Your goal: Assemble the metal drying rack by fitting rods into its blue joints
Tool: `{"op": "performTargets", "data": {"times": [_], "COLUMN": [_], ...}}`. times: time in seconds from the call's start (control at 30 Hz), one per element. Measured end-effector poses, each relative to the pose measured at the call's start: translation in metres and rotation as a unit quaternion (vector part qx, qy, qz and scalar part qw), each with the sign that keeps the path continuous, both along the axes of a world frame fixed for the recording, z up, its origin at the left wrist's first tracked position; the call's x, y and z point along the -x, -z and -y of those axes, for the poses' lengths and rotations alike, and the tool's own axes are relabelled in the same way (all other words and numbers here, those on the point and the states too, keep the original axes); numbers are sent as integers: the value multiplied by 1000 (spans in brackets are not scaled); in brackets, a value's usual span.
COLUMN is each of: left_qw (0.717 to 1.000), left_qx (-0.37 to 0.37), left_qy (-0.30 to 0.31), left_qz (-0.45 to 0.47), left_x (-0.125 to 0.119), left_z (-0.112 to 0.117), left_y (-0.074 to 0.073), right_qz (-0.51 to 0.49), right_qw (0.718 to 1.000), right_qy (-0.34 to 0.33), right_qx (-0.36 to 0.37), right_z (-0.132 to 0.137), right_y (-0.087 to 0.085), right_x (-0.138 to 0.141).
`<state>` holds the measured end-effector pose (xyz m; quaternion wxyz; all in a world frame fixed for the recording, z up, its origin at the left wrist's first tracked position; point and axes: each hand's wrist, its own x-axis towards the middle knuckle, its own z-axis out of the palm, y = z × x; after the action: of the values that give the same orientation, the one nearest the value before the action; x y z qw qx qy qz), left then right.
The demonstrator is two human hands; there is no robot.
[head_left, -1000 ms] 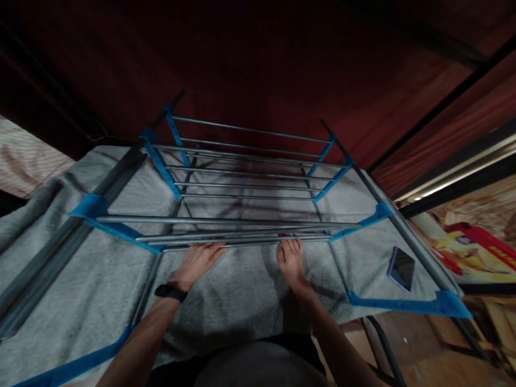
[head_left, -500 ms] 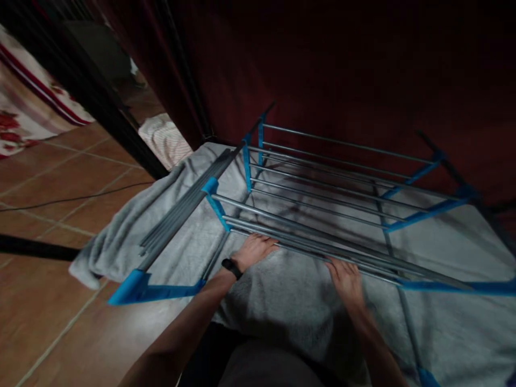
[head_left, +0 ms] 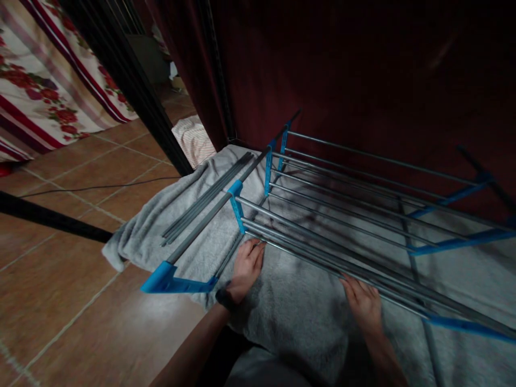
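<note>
A rack of grey metal tubes with blue plastic brackets [head_left: 237, 212] lies on a grey blanket. My left hand [head_left: 246, 269], with a dark band on its wrist, has its fingers curled over the lowest front rod [head_left: 300, 258], close to the left bracket. Farther right, my right hand [head_left: 364, 306] grips the same rod with bent fingers; its thumb is hard to make out. Several thicker tubes [head_left: 322, 236] run just above this rod. A blue corner piece [head_left: 161, 278] caps the near end of the left side tube.
A bundle of loose grey tubes [head_left: 205, 199] lies left of the rack on the blanket [head_left: 137, 231]. A dark red curtain [head_left: 342, 70] hangs behind. Dark posts [head_left: 133, 86] and a thin cable [head_left: 100, 188] are on the left, over the tiled floor [head_left: 72, 258].
My view has turned left, so the rack appears farther right. My left hand has slid left along the rod, nearer the bracket. My right hand stays at about the same spot.
</note>
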<state>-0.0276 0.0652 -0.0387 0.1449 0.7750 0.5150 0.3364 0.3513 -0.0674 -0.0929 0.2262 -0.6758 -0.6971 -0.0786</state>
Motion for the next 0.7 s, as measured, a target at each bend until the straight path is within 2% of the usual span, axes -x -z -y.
{"op": "performTargets", "data": {"times": [0.07,0.17,0.23,0.43,0.7], "left_qw": [996,970,961,970,969], "left_qx": [-11,-12,3,68,63], "left_qy": [-75,-201,-237,-221,-228], "left_qz": [55,133,144,80,68], "left_x": [7,11,10,9,12], "left_z": [2,-4,-14,-42,-43], "left_y": [4,6,5,-1,-1], "right_qz": [4,7,4,0,-17], "right_qw": [1000,999,999,1000,999], "right_qy": [-11,-17,-21,-19,-4], "right_qx": [-10,-27,-30,-11,-28], "right_z": [0,-1,-2,-3,-3], "right_y": [-1,-2,-3,-4,-4], "right_x": [-1,-1,-1,0,4]}}
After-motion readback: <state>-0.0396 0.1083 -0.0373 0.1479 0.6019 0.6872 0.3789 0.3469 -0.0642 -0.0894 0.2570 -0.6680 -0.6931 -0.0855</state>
